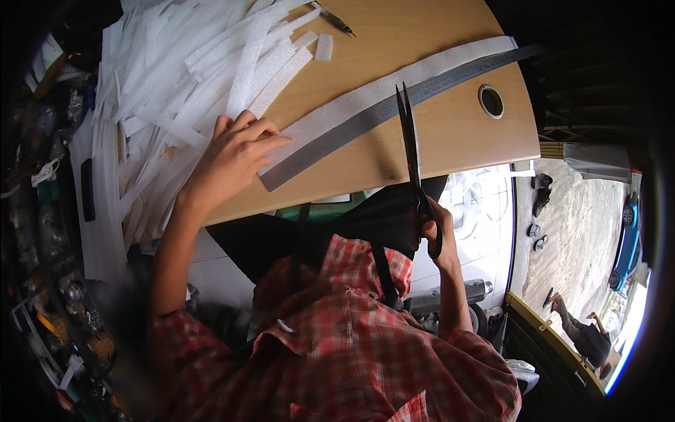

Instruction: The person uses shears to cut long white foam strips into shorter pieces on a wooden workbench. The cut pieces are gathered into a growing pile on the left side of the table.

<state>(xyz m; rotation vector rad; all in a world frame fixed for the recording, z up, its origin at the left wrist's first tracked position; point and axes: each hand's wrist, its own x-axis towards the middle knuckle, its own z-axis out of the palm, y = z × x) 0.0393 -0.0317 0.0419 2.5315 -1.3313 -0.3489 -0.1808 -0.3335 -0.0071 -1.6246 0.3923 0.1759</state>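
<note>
On the wooden table, a long white foam strip (pixel 383 91) lies along a dark grey ruler-like straight bar (pixel 337 145), both slanting up to the right. My left hand (pixel 239 151) rests at the strip's left end, fingers bent and apart, one fingertip on the foam; beneath the fingers the end is partly hidden. In my right hand (pixel 439 228), gripped by the handles near the table's front edge, is a pair of black scissors (pixel 410 144). Their long blades point away from me, slightly parted at the tips, and overlap the bar in view.
A big heap of white foam strips (pixel 176 77) covers the table's left side, beside a small cut piece (pixel 324 47). A cutter knife (pixel 333 20) lies at the far edge. The table has a round cable hole (pixel 491 102). Outside, at right, a person (pixel 587 337) and a blue car (pixel 624 243) appear.
</note>
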